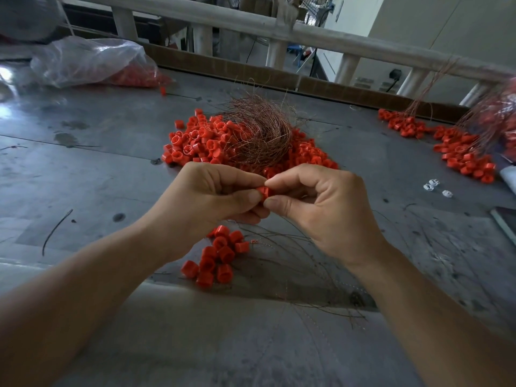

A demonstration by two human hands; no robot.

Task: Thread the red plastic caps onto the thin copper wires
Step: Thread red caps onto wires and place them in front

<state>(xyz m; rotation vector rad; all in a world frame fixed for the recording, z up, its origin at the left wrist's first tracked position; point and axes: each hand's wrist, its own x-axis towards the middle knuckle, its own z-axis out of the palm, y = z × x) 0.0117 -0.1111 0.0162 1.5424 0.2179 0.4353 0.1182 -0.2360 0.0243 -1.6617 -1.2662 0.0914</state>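
**One cap in hand, a heap to go**

Both hands are busy on a single red cap [264, 191], held just above the table [83, 163]. The left hand [217, 194] pinches it between thumb and forefinger, and the right hand [321, 208] pinches it from the other side, its remaining fingers curled in. The wire is too fine for me to tell whether it has entered the cap.

My guess is the job is well under way but far from over. At 6 o'clock from the hands lies a small cluster of caps [217, 255] with thin wires [307, 263] trailing off toward 5 o'clock, which looks like finished work. More wired bunches [460, 155] lie at 2 o'clock near the table's far edge. Straight ahead at 12 o'clock, a big pile of loose caps [195, 141] waits, with a tangled copper wire bundle [259, 138] sitting on top of it.

The one clear container is a clear plastic bag [92, 62] at 10 o'clock, slumped on its side with red caps showing through it. A blurred shape at the far right edge may be another bag.
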